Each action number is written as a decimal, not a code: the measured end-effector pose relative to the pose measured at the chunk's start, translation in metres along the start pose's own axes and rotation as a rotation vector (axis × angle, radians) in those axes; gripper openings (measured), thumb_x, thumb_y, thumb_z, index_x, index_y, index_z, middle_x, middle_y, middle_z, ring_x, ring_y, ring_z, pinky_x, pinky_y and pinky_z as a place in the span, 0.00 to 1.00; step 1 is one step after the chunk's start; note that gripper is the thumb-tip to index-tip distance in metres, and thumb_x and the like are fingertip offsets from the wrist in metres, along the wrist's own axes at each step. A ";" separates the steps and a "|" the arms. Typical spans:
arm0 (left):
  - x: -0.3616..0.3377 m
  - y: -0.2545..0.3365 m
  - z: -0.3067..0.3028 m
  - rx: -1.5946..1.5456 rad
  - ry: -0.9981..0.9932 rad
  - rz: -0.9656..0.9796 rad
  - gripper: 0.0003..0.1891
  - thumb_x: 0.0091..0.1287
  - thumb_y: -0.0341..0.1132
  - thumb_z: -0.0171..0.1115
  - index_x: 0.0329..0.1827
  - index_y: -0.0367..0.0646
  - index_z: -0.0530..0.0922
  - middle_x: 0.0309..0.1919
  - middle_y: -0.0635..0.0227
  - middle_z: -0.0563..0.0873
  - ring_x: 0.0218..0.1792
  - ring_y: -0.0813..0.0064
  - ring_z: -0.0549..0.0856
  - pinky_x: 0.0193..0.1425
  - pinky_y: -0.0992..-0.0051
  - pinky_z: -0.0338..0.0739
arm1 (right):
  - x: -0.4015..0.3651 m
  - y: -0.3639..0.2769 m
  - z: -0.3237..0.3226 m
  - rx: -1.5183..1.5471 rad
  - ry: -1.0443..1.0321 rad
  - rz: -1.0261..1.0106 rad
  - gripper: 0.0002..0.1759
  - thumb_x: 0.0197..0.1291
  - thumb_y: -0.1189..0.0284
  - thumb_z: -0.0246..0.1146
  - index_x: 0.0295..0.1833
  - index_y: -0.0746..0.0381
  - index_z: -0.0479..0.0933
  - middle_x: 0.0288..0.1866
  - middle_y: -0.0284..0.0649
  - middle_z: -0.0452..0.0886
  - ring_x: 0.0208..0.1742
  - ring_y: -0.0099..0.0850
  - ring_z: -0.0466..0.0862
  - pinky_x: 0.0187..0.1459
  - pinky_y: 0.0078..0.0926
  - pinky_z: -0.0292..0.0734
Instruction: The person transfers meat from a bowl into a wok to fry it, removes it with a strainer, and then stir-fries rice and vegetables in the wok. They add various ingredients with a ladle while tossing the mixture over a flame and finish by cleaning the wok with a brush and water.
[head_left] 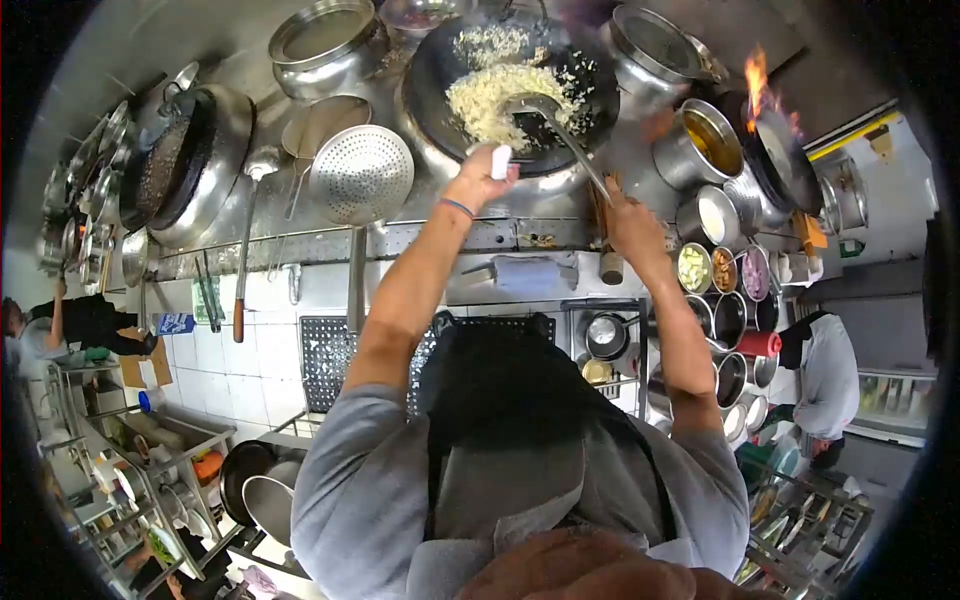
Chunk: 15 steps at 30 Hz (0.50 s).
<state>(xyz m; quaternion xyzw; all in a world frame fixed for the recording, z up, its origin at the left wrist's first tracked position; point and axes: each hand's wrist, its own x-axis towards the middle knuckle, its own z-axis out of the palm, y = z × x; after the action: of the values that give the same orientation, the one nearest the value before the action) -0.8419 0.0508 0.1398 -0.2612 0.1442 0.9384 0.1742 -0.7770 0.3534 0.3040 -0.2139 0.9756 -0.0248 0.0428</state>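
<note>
A large dark wok [425,105] at the top middle holds pale fried rice [490,95], with bits of it stuck up the wok's sides. My left hand [478,182] is closed at the wok's near rim with a folded white cloth [501,160] in its grip; the cloth hides whether the fingers reach the metal. My right hand [635,232] is wrapped round the handle of a long metal ladle [570,142]. The ladle's bowl lies down in the rice, and its shaft slants over the wok's right edge.
A perforated strainer [362,175] lies left of the wok. On the right stand a pot of yellow oil [712,145], tins of chopped ingredients [693,268] and a pan with a tall flame [757,85]. Other people work at far left [60,335] and right [828,370].
</note>
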 end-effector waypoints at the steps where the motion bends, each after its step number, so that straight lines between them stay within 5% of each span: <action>1: -0.023 -0.015 0.016 0.004 0.046 0.009 0.09 0.74 0.38 0.50 0.37 0.46 0.74 0.30 0.63 0.77 0.28 0.66 0.79 0.26 0.70 0.79 | 0.003 -0.004 -0.001 0.050 -0.024 0.009 0.31 0.63 0.74 0.59 0.73 0.53 0.65 0.46 0.58 0.82 0.45 0.59 0.82 0.46 0.53 0.77; 4: -0.120 -0.052 0.059 0.022 0.018 -0.048 0.11 0.75 0.42 0.50 0.39 0.46 0.74 0.28 0.59 0.77 0.28 0.66 0.80 0.20 0.74 0.75 | -0.053 0.051 -0.052 0.143 0.023 -0.298 0.35 0.62 0.76 0.61 0.75 0.50 0.65 0.49 0.56 0.84 0.49 0.57 0.83 0.52 0.48 0.78; 6: -0.137 -0.058 0.069 0.053 0.060 0.019 0.11 0.75 0.42 0.50 0.38 0.46 0.74 0.28 0.62 0.76 0.29 0.66 0.79 0.19 0.76 0.72 | -0.076 0.062 -0.091 0.235 -0.122 -0.257 0.33 0.61 0.78 0.61 0.73 0.49 0.69 0.53 0.53 0.83 0.54 0.53 0.82 0.55 0.48 0.77; 8: -0.113 -0.039 0.064 -0.080 0.020 -0.124 0.10 0.74 0.41 0.51 0.37 0.46 0.74 0.28 0.63 0.76 0.28 0.66 0.80 0.19 0.76 0.73 | -0.066 0.041 -0.092 0.190 -0.076 -0.229 0.33 0.61 0.77 0.61 0.73 0.48 0.69 0.50 0.55 0.83 0.51 0.55 0.83 0.53 0.50 0.77; 9: -0.099 -0.033 0.063 0.014 0.003 -0.065 0.10 0.73 0.41 0.51 0.37 0.46 0.74 0.28 0.64 0.77 0.29 0.67 0.80 0.21 0.75 0.75 | -0.053 0.011 -0.095 0.042 -0.115 -0.063 0.32 0.62 0.75 0.61 0.73 0.48 0.68 0.47 0.55 0.84 0.48 0.57 0.83 0.50 0.52 0.77; 13: -0.052 -0.062 0.018 0.019 0.117 0.177 0.07 0.71 0.41 0.56 0.38 0.49 0.75 0.30 0.64 0.79 0.30 0.66 0.80 0.26 0.70 0.79 | 0.018 -0.008 -0.015 0.032 0.050 0.044 0.30 0.62 0.76 0.60 0.71 0.49 0.69 0.46 0.57 0.84 0.46 0.58 0.82 0.47 0.52 0.78; 15: -0.107 -0.087 0.029 0.222 0.168 0.215 0.06 0.71 0.40 0.57 0.41 0.50 0.75 0.30 0.66 0.79 0.27 0.67 0.79 0.28 0.68 0.81 | 0.010 0.017 0.014 0.265 0.272 -0.097 0.29 0.63 0.76 0.59 0.71 0.52 0.69 0.44 0.58 0.84 0.43 0.54 0.85 0.44 0.50 0.80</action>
<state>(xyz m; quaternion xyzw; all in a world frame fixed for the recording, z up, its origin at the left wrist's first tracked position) -0.7336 0.1123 0.2058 -0.3012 0.2880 0.9048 0.0878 -0.7918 0.3640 0.2878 -0.2478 0.9491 -0.1840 -0.0629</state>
